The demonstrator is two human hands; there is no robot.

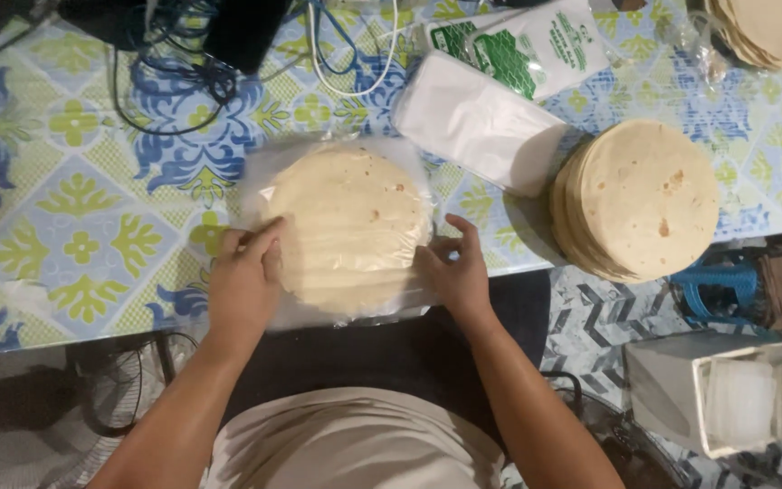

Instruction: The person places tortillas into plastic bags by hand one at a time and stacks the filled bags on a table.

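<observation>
While you look down at the table (65, 208) with its patterned blue, green and white cloth, both of your hands are at the near edge, on a stack of flat round breads in a clear plastic bag (348, 226). Your left hand (244, 281) lies on the left side of the stack; the fingers are together and gently bent, the fingertips press on the rim of the breads through the plastic. Your right hand (454, 267) is on the right side, more closed, and the thumb and the first fingers seem to pinch the loose edge of the bag. Neither hand is spread wide.

Some parts are not easy to see. The near rim of the bag goes under your hands, and I cannot tell if the bag is open or sealed there. How many breads are inside is also not clear. Your forearms are cut off at the bottom of the view.

The bagged stack lies between your two hands, just in front of your body, and touches both. To the right of it, near but apart, a second stack of flat breads (640, 199) stands without a bag at the table edge. Behind, a pile of white plastic bags (477, 122) lies beside a white and green packet (536, 41). Dark cables (183, 72) lie at the far left.
</observation>
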